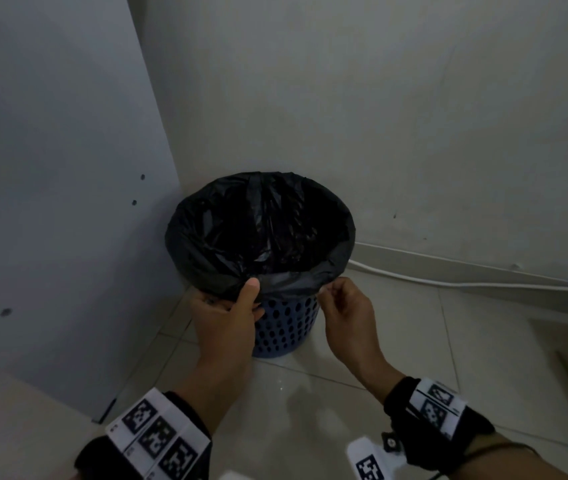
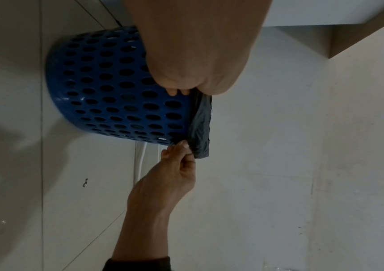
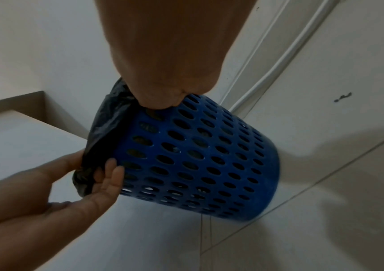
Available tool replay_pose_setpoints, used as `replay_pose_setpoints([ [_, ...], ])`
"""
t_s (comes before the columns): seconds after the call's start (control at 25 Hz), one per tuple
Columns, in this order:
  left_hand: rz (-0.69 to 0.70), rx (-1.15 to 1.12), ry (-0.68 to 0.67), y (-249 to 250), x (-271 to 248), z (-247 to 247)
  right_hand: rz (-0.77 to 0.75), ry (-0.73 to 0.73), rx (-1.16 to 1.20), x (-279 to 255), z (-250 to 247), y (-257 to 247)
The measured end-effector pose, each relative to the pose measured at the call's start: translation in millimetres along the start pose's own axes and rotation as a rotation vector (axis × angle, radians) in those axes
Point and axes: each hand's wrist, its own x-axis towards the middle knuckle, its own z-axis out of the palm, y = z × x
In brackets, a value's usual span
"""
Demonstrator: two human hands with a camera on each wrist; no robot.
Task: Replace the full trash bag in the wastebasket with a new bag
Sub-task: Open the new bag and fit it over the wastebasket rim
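Note:
A blue perforated wastebasket (image 1: 287, 323) stands on the tiled floor in a corner, lined with a black trash bag (image 1: 258, 233) whose edge is folded over the rim. My left hand (image 1: 230, 313) grips the folded bag edge at the near left of the rim, thumb on top. My right hand (image 1: 341, 306) pinches the bag edge at the near right. In the left wrist view the basket (image 2: 116, 88) lies beside the bag edge (image 2: 201, 128), with the right hand (image 2: 179, 157) pinching it. In the right wrist view the left hand (image 3: 93, 179) holds the bag fold (image 3: 100, 139) against the basket (image 3: 197, 157).
A grey panel (image 1: 57, 168) stands close on the basket's left, and a pale wall (image 1: 379, 116) rises behind. A white cable (image 1: 449, 280) runs along the wall's base to the right. Tiled floor (image 1: 310, 410) lies in front of the basket.

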Motion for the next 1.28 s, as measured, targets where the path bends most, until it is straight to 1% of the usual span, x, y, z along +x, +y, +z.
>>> replay_pose_setpoints([
  [0.04,-0.022,-0.034,0.0,0,2,1,0.088,-0.003,0.073,1,3,-4],
  [0.08,-0.042,-0.063,0.0,0,3,1,0.212,-0.005,0.211,1,6,-10],
  [0.16,-0.052,-0.094,-0.005,0,5,2,0.498,-0.01,0.584,4,9,-25],
  [0.2,-0.05,-0.104,-0.005,0,5,3,0.626,0.009,0.742,4,8,-32],
  [0.24,-0.045,-0.111,-0.006,-1,6,3,0.726,0.04,0.86,6,5,-38],
  [0.28,-0.039,-0.121,-0.01,-1,7,3,0.786,0.066,0.955,7,1,-43],
  [0.32,-0.029,-0.126,-0.021,-1,7,3,0.814,0.063,0.997,8,-2,-48],
  [0.44,0.036,-0.068,-0.081,-2,3,0,0.853,-0.041,0.878,5,-2,-53],
  [0.56,0.164,0.047,-0.184,-6,-2,-11,0.968,-0.029,0.829,-8,5,-35],
  [0.6,0.193,0.095,-0.207,-7,-5,-16,0.994,-0.022,0.844,-15,8,-28],
  [0.64,0.2,0.129,-0.203,-11,-8,-20,1.004,-0.028,0.863,-23,11,-23],
  [0.72,0.115,0.121,-0.154,-23,-17,-25,0.98,-0.062,0.898,-36,20,-16],
  [0.8,0.007,0.107,-0.142,-38,-29,-26,0.918,-0.151,0.909,-44,32,-13],
  [0.88,-0.003,0.147,-0.148,-46,-31,-26,0.895,-0.228,0.88,-47,41,-12],
  [0.92,0.003,0.146,-0.149,-46,-29,-27,0.894,-0.239,0.876,-47,43,-12],
  [0.96,0.003,0.126,-0.162,-44,-25,-28,0.897,-0.229,0.883,-45,44,-13],
  [1.12,0.014,0.025,-0.213,-33,-9,-33,0.847,-0.095,1.03,-32,36,-18],
  [1.2,0.029,0.02,-0.206,-35,-4,-37,0.839,-0.075,0.986,-28,35,-15],
  [1.28,0.0,0.03,-0.174,-39,-4,-37,0.832,-0.094,0.953,-29,37,-14],
])
